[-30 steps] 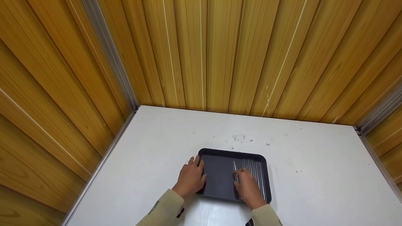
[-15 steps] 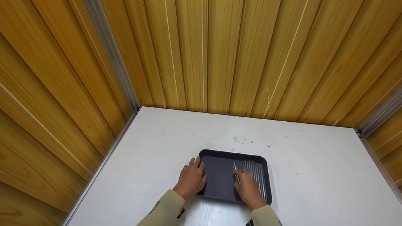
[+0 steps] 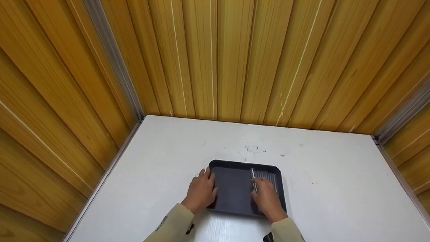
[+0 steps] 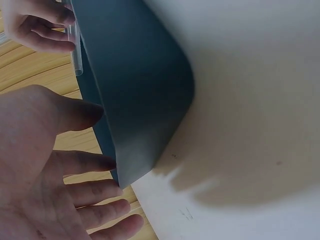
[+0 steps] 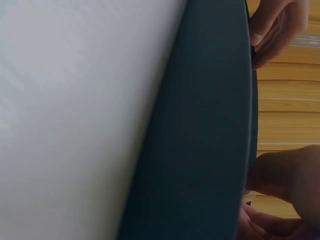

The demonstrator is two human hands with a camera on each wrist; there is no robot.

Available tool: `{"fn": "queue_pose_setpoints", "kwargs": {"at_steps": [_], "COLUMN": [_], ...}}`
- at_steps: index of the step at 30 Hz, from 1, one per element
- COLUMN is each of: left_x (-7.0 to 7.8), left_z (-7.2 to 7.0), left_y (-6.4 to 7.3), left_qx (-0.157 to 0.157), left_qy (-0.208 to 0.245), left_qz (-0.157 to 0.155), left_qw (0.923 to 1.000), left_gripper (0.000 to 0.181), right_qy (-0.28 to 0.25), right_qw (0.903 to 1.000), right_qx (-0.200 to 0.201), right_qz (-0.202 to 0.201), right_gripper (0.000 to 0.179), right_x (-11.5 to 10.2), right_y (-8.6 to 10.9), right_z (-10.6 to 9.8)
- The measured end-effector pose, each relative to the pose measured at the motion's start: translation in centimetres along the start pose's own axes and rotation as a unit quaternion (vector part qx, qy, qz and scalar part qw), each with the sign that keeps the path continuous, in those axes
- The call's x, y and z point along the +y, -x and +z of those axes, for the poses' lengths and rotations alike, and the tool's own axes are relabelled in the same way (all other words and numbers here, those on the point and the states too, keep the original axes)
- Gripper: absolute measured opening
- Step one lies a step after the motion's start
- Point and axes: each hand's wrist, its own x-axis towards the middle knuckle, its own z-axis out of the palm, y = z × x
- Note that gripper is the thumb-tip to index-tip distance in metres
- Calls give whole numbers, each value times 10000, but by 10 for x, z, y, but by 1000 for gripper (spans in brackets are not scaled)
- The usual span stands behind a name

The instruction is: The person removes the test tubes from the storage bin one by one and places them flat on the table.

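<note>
A dark grey rectangular tray [image 3: 231, 191] lies on the white table. My left hand [image 3: 201, 192] rests at its left rim with extended fingers, the thumb reaching over the edge, as the left wrist view [image 4: 75, 165] also shows. Over the tray's right part, my right hand [image 3: 267, 199] pinches a clear tube [image 3: 253, 174] between thumb and fingers. One end of that see-through tube [image 4: 77, 62] sticks out below the fingers in the left wrist view. Several similar clear tubes [image 3: 268, 175] lie side by side along the tray's right side, partly hidden by the right hand.
The white tabletop [image 3: 168, 161] surrounds the tray and carries dark scuff marks beyond it. Wood-patterned panels [image 3: 231, 60] stand at the back and both sides, with metal posts [image 3: 117, 60] in the corners.
The right hand's tube now shows more fully and appears nearer the remaining tubes, with its far end closer to the back rim. The left hand stays at the rim; the head view shifts slightly.
</note>
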Motion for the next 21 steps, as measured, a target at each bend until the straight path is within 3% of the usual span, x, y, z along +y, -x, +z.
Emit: {"fn": "queue_pose_setpoints", "kwargs": {"at_steps": [14,21], "left_x": [-2,1], "left_z": [0,2], "left_y": [3,1], "left_qx": [338,463], "left_qy": [292,327], "left_qz": [163,219], "left_qw": [9989,9982], "left_gripper": [49,47], "right_qy": [111,54], "right_qw": [9996,9990], "right_qx": [277,350], "right_qz": [8,265], "right_gripper": [27,30], "right_x": [5,16], "right_y": [7,10], "right_z": [-26,-36]}}
